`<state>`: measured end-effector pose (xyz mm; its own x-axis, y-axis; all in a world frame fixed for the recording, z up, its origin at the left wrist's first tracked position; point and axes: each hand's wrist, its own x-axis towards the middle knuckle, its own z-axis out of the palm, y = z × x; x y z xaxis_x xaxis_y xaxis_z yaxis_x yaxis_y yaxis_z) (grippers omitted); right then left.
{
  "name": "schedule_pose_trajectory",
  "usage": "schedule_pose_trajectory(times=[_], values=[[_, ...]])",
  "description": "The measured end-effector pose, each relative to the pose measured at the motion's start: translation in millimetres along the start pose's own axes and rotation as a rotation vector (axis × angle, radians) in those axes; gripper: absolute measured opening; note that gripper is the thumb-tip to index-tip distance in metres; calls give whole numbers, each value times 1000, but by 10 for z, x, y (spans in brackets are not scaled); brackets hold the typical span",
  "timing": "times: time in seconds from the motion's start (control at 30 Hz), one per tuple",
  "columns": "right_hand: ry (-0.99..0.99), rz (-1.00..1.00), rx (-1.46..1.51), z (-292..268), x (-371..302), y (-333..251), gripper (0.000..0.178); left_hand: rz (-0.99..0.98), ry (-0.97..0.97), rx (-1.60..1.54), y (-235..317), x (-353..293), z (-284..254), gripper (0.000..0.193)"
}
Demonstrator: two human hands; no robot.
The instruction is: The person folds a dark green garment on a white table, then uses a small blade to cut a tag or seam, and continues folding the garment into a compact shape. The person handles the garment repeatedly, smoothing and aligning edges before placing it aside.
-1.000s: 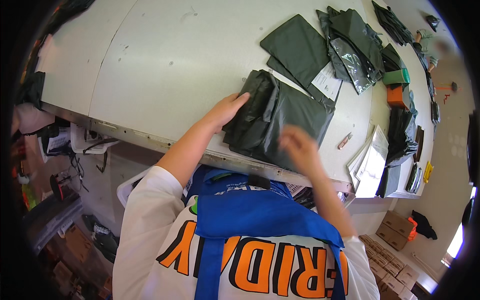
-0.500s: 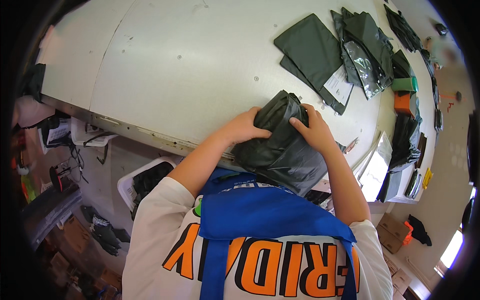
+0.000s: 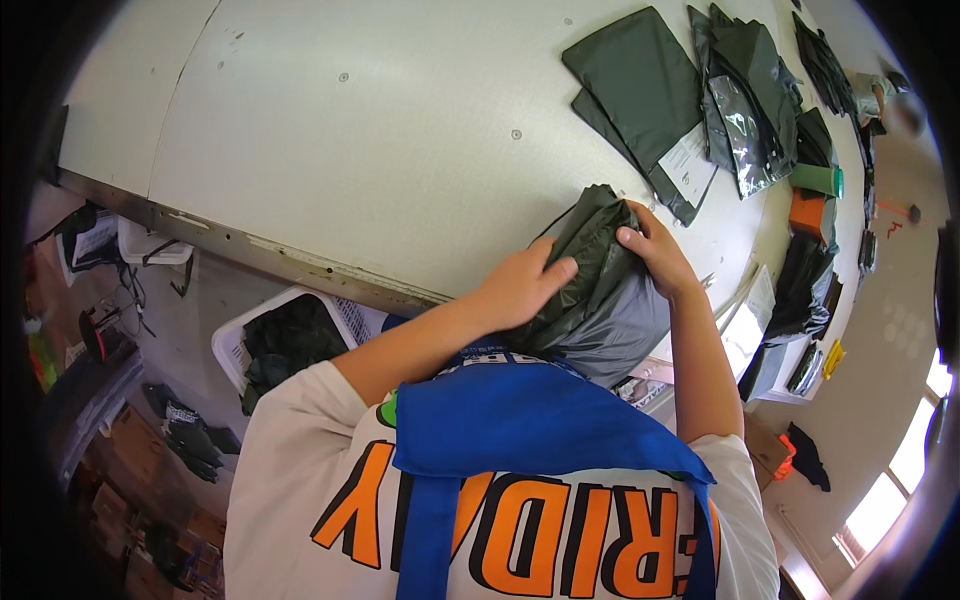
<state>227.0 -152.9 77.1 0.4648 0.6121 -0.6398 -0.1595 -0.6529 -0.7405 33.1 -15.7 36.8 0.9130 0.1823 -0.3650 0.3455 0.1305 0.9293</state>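
Observation:
Between my two hands is a soft dark green bundle (image 3: 600,330), a shiny, crumpled, folded sheet or bag. It stands tilted at the table's near edge, and its lower part hangs close to my blue apron (image 3: 550,415). My left hand (image 3: 528,287) presses its left side, thumb on top and the other fingers partly hidden. At the upper right rim my right hand (image 3: 660,255) pinches it, thumb on the near side and fingers behind. Beyond my right hand lie flat folded dark green pieces (image 3: 640,75) with a white label sheet (image 3: 690,165).
A pile of dark packets with clear plastic (image 3: 745,130) lies at the far right of the white table (image 3: 400,150). Past it are a green roll (image 3: 818,180) and an orange box (image 3: 806,214). Below the left edge stands a white basket (image 3: 228,345) of dark fabric.
My left hand has slid down and turned, its thumb now on the bundle's upper folds. The bundle's top has been gathered up and tipped toward the right. My view has shifted slightly.

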Motion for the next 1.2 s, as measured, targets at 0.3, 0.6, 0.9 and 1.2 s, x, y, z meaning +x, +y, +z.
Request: schedule_pose_trajectory(times=[0.3,0.6,0.9,1.2], values=[[12,57,17,-42,-24,-26,59,-294,-135,116,-145,425,-27,53],[-12,7,26,-79,-148,-47,71,-11,71,167,-17,266,92,45],[-16,-2,-17,-138,-191,-42,70,-347,-201,-189,41,343,12,65],[-207,-79,-214,-148,-301,-291,83,88,-298,-108,139,3,83,68]])
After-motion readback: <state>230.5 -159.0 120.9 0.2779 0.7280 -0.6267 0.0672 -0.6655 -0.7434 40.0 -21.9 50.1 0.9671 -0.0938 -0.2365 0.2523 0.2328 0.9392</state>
